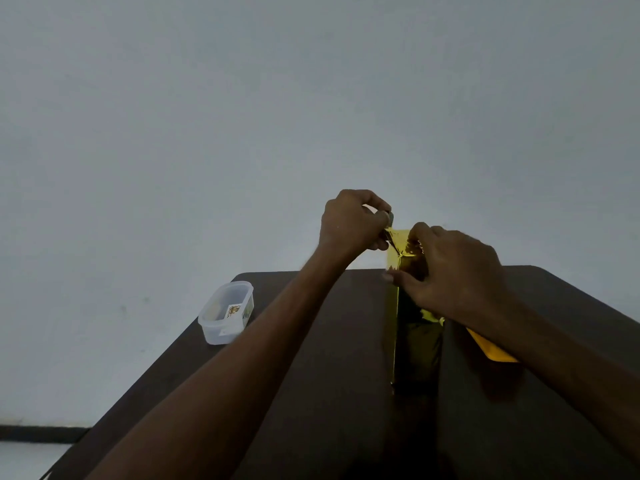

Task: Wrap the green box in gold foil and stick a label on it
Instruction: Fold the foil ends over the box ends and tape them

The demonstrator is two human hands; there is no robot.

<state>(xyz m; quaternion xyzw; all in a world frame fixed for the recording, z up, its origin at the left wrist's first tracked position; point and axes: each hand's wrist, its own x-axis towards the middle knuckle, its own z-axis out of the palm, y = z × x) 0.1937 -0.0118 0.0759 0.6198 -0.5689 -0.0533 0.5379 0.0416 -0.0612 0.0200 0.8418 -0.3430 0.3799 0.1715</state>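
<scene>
**mod_kev:** So, working outward from the camera: two bare forearms reach forward over a dark table [311, 393]. What are the hands doing?

**foilfan22:** Right hand [453, 271] has its fingers curled around the upper part of the foil-wrapped box [415, 341], thumb pressed against the left edge, fingertips dug into the crinkled gold foil [403, 244] at the top end. So it's gripping the box. Left hand [349, 223] is curled too, pinching a loose flap of foil at that same top corner between thumb and fingers. Looks like there's something small and grey in that pinch, too blurry to say what.

**mod_kev:** And which way is the box sitting?

**foilfan22:** Standing on end on the table, roughly in the middle. Long axis runs up and down, tilted a bit away from the camera, top end toward the wall. No green showing that I can make out, the side facing us is just dark and reflective.

**mod_kev:** Anything else?

**foilfan22:** A yellow thing [491, 348] peeks out from under the right forearm, just right of the box. Further back at the left table edge there's a clear plastic tub [227, 315], well apart from the hands. Behind it all, a plain pale wall [242, 116].
</scene>
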